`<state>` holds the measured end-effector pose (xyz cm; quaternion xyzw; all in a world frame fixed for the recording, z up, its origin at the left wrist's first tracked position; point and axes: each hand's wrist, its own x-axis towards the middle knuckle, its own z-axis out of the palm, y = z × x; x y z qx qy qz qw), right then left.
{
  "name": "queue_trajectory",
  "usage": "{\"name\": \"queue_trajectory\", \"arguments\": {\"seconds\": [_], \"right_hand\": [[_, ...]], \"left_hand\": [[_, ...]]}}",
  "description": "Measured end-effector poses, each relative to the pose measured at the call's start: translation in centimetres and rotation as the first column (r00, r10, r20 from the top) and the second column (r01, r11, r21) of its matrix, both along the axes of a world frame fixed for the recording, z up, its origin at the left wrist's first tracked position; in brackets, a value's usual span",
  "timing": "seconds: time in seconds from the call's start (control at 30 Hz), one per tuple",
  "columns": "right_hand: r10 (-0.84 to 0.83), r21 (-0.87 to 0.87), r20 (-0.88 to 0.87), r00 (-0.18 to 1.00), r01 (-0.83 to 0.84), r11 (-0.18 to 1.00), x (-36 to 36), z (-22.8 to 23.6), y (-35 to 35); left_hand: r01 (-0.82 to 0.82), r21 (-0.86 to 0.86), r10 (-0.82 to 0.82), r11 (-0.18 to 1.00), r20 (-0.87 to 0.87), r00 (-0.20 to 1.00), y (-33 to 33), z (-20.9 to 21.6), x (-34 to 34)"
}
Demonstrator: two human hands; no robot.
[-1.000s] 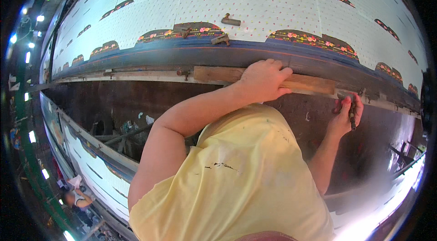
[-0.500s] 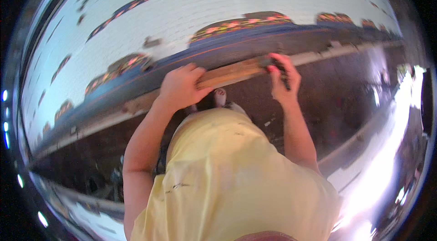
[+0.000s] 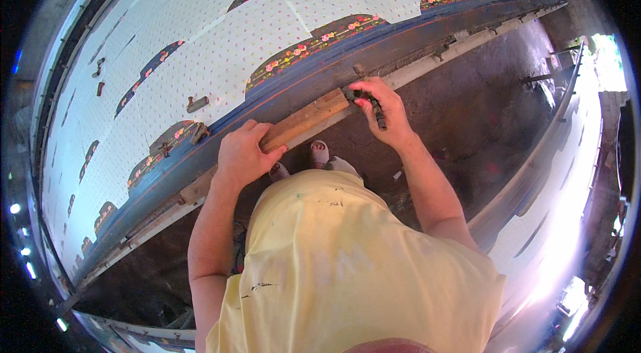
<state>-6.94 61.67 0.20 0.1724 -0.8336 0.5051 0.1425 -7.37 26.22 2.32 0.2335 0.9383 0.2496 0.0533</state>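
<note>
Part of a wooden bar (image 3: 304,119) is hidden under the left grip (image 3: 244,155), so its left end cannot be made out. The right grip (image 3: 392,118) covers the middle of a dark metal tool (image 3: 380,117), whose exact kind is unclear. At the lower edge 1 reddish shape (image 3: 390,346) is cut off, and the yellow shirt (image 3: 320,233) hides all but the front of 2 feet (image 3: 319,151); glare washes out the far right. Faint pale shapes across the shirt are too weak to read. The bar lies along the near edge of the counter (image 3: 400,49), beside its pale rail (image 3: 461,43). The left grip pinches it, thumb on the near side, knuckles upward, forearm coming up from the lower left. The right grip is closed around the tool, forearm slanting inward; the tool's head sits at the bar's right end, though contact cannot be told. Beyond the left grip, metal fittings (image 3: 197,104) rest on white floral cloth (image 3: 214,59).
</note>
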Motion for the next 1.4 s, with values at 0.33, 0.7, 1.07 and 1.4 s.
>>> {"name": "queue_trajectory", "arguments": {"seconds": [0.33, 0.7, 1.07, 1.4], "right_hand": [[0.015, 0.028, 0.022, 1.0, -0.016, 0.999, -0.8, -0.2, 0.5], [0.078, 0.072, -0.076, 0.994, -0.072, 0.995, -1.0, -0.9, 0.9], [0.093, 0.183, 0.049, 0.994, -0.101, 0.978, -1.7, -1.0, 1.3], [-0.012, 0.204, -0.046, 0.999, 0.021, 0.979, 0.0, -1.0, 0.3]], "left_hand": [[-0.027, -0.005, 0.027, 1.0, 0.048, 0.998, 0.4, 0.7, 0.1], [-0.02, 0.035, 0.019, 0.999, 0.025, 1.0, 0.5, 0.4, 0.2], [0.007, -0.014, -0.007, 1.0, 0.0, 1.0, 0.3, 0.5, 0.2], [0.184, 0.059, -0.18, 0.981, -0.066, 0.982, 11.9, -0.8, -4.0]]}}
